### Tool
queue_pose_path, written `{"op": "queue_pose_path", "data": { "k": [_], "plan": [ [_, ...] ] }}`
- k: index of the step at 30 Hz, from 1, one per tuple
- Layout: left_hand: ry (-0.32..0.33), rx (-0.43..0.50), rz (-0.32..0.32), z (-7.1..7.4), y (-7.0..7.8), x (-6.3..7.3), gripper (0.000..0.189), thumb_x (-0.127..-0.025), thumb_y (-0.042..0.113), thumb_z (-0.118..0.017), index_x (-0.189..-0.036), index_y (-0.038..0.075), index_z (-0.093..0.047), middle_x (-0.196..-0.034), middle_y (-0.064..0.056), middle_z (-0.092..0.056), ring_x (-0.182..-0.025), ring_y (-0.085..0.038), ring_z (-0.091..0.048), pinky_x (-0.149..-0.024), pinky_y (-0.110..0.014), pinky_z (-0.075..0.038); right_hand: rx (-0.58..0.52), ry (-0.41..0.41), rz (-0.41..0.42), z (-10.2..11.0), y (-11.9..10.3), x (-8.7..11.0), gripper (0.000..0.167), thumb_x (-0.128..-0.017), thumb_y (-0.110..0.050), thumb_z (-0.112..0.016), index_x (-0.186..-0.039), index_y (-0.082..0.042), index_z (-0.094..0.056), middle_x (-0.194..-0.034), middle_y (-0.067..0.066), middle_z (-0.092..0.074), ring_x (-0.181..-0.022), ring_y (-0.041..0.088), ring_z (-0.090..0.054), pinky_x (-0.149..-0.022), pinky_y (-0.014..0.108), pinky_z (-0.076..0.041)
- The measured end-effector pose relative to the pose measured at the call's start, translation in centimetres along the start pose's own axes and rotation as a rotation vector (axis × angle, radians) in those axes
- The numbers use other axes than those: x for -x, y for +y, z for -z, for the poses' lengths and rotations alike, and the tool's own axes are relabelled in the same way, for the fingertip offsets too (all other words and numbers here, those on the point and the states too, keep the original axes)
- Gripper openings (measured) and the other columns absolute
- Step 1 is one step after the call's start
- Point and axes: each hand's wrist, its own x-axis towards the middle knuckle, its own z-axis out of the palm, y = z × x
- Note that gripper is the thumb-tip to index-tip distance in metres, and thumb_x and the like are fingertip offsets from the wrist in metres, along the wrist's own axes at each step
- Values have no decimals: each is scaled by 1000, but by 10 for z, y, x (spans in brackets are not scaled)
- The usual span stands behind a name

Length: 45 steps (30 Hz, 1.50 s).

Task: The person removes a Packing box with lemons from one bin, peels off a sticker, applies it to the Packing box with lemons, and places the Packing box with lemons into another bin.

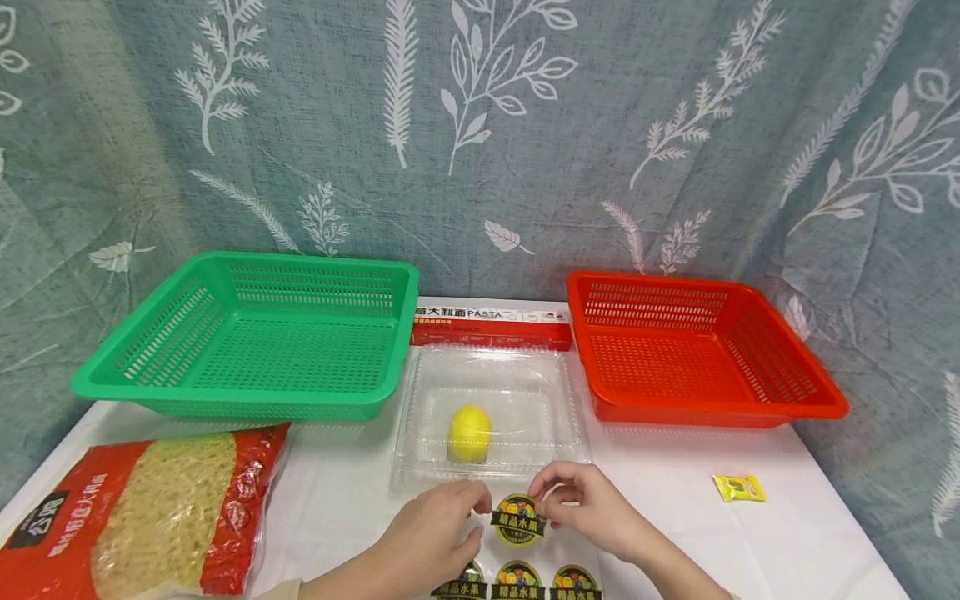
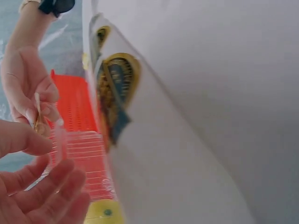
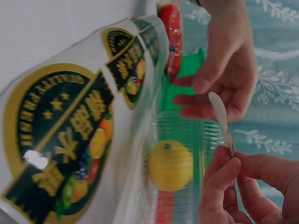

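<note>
My right hand (image 1: pixel 588 508) pinches a round black-and-gold fruit sticker (image 1: pixel 517 521) by its right edge; the right wrist view shows this sticker (image 3: pixel 220 112) edge-on and slightly bent. Just left of it, my left hand (image 1: pixel 431 533) is held with thumb and fingers apart, nothing between them. Below both hands lies a sheet of matching stickers (image 1: pixel 517 581), also seen large in the right wrist view. Beyond the hands, a yellow lemon (image 1: pixel 470 433) sits in a clear plastic box (image 1: pixel 525 417).
A green basket (image 1: pixel 300 400) stands back left, a red basket (image 1: pixel 690 408) back right. Between them lies a red-and-white pasta box (image 1: pixel 491 329). At left is a red bag of pasta (image 1: pixel 165 500); at right, a small yellow packet (image 1: pixel 738 488). A patterned curtain (image 1: pixel 480 208) hangs behind.
</note>
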Motion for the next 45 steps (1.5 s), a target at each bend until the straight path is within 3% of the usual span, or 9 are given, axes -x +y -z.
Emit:
{"op": "queue_pose_path", "data": {
  "k": [4, 8, 12, 33, 40, 45],
  "plan": [
    [44, 161, 17, 3, 3, 0, 16, -78, 3, -62, -85, 15, -54, -82, 9, -57, -75, -3, -55, -63, -21, -48, 17, 19, 11, 0, -5, 0, 13, -83, 0, -60, -94, 6, -59, -88, 11, -60, -68, 11, -59, -62, 28, -53],
    [48, 311, 53, 4, 6, -2, 14, -80, 3, -59, -88, 14, -54, -85, 8, -58, -75, -2, -56, -62, -20, -49, 36, 32, 39, 2, -8, -1, 14, -83, -1, -61, -94, 7, -59, -88, 13, -59, -69, 10, -59, -62, 27, -52],
    [68, 404, 81, 4, 7, -3, 12, -83, 7, -61, -92, 13, -57, -86, 6, -59, -72, -1, -56, -58, -18, -49, 38, 43, 53, 3, -11, -3, 13, -83, 0, -60, -94, 8, -59, -88, 13, -59, -70, 9, -59, -63, 27, -52],
    [254, 525, 147, 7, 7, -9, 14, -84, 1, -61, -95, 8, -62, -80, 0, -62, -65, -7, -61, -56, -21, -51, 29, 105, 109, 0, -22, -7, 20, -80, -3, -66, -98, 4, -64, -97, 16, -61, -83, 15, -61, -72, 27, -52],
    [300, 598, 182, 12, 5, -15, 15, -83, -4, -59, -94, 5, -60, -82, -4, -62, -63, -15, -63, -55, -22, -52, 51, 116, 97, 3, -22, -10, 22, -80, -7, -67, -99, 4, -63, -95, 17, -63, -76, 13, -62, -66, 26, -51],
    [318, 580, 196, 16, 2, -21, 16, -82, -5, -58, -93, 7, -60, -81, -4, -62, -62, -17, -63, -55, -23, -51, 88, 160, 69, 5, -24, -15, 22, -82, -10, -67, -99, 3, -64, -89, 13, -65, -73, 12, -62, -64, 24, -51]
  ]
}}
